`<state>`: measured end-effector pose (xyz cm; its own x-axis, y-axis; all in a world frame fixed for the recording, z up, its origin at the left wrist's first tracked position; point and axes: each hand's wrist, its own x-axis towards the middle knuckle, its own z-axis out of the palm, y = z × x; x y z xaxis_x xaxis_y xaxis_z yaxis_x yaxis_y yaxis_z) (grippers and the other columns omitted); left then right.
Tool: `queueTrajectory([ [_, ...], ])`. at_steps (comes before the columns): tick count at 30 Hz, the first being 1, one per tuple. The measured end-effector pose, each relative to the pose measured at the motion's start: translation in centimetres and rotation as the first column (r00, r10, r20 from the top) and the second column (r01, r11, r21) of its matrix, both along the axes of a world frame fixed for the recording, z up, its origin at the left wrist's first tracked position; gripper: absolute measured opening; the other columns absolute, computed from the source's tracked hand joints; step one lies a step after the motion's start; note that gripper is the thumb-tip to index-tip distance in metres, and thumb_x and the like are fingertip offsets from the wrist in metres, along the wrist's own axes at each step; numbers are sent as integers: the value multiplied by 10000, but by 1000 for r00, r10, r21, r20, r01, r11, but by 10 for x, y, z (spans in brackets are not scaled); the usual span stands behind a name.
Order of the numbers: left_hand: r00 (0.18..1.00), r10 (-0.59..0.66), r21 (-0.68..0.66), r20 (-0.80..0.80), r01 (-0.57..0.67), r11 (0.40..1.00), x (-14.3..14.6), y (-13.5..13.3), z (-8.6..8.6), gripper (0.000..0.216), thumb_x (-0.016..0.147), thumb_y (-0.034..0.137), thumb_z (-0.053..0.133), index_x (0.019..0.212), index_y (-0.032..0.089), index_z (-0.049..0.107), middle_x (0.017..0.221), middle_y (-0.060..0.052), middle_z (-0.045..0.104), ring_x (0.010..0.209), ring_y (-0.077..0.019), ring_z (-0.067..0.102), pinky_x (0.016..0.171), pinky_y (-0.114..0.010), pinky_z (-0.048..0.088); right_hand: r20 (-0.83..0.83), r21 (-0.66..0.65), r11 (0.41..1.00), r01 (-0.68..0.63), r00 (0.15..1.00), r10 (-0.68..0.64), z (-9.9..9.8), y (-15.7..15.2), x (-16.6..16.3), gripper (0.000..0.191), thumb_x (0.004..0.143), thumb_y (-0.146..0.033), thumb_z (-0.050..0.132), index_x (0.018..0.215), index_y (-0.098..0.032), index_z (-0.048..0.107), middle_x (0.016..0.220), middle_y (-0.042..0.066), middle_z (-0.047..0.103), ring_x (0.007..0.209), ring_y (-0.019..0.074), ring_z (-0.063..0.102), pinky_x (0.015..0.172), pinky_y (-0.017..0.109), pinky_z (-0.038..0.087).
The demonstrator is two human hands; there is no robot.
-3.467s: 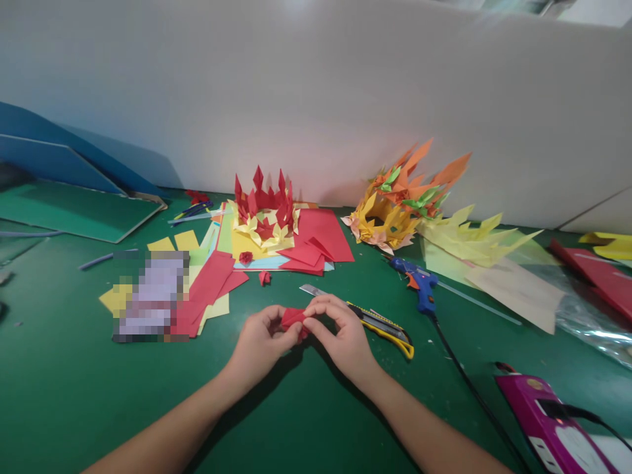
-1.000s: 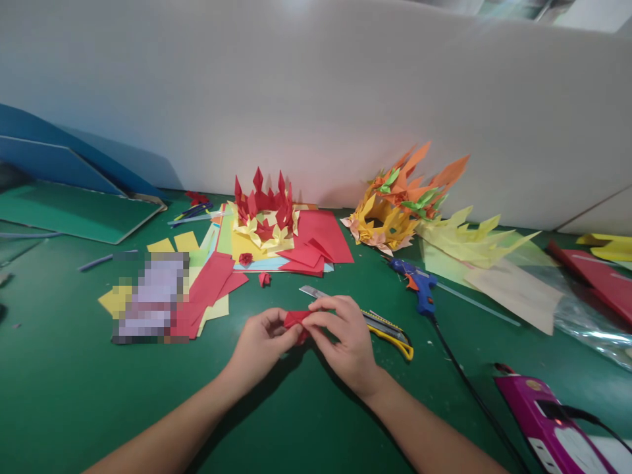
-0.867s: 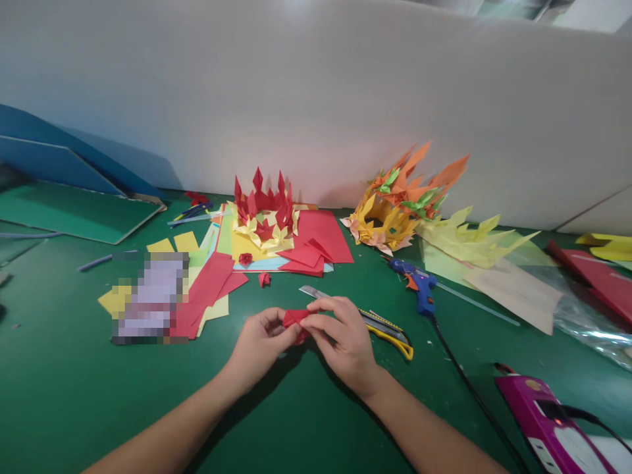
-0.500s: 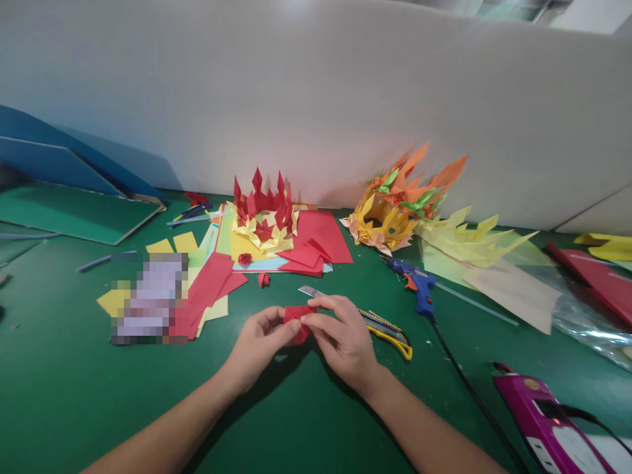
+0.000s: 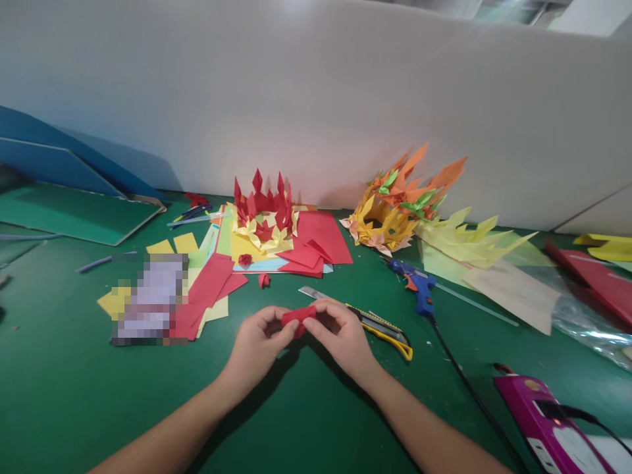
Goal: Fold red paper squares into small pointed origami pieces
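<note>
Between both hands is a small folded piece of red paper [image 5: 299,317], held just above the green table [image 5: 296,421]. My left hand [image 5: 260,339] pinches its left end between thumb and fingers. At the right end, my right hand [image 5: 340,334] grips it with thumb and fingertips; the fingers partly cover the folds. Beyond my right hand lies a yellow utility knife [image 5: 385,329] with its blade out. A small folded red paper piece [image 5: 264,280] and a red paper flower [image 5: 245,259] sit farther back.
A red and yellow paper crown [image 5: 264,217] stands on stacked sheets. Right of it are an orange and yellow paper crown [image 5: 385,217], a blue glue gun [image 5: 417,286] with a cord, and a magenta power strip [image 5: 548,415]. Red paper strips [image 5: 205,289] lie left beside a blurred-out phone-like object [image 5: 153,296].
The red paper has gone from a taller square shape to a narrower folded strip. My right fingers have shifted closer around it, thumb now near the left thumb.
</note>
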<state>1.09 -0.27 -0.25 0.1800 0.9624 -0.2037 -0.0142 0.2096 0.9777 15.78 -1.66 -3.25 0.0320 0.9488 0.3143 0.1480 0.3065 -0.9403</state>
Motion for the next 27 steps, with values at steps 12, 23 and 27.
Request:
queueTrajectory([
  [12, 994, -82, 117, -65, 89, 989, -3, 0, 0, 137, 604, 314, 709, 601, 179, 688, 657, -46, 701, 645, -185, 615, 635, -289, 490, 113, 54, 998, 25, 993, -31, 11, -5, 2, 71, 751, -216, 589, 688, -188, 604, 652, 0, 614, 604, 142, 573, 584, 258, 484],
  [23, 999, 25, 38, 28, -26, 999, -2, 8, -7, 290, 516, 266, 770, 626, 191, 512, 490, 96, 496, 423, -65, 440, 439, -190, 370, 260, 372, 928, 15, 958, -120, 11, -9, 2, 88, 805, -148, 589, 744, -208, 609, 673, 6, 611, 598, 134, 563, 540, 248, 474],
  [27, 998, -9, -79, 67, 14, 997, -2, 6, -2, 253, 528, 297, 779, 583, 161, 573, 523, 53, 587, 499, -82, 531, 536, -209, 442, 317, 434, 901, -20, 939, -132, 8, -9, 3, 114, 822, -112, 572, 788, -206, 628, 740, 29, 637, 689, 146, 611, 624, 263, 514],
])
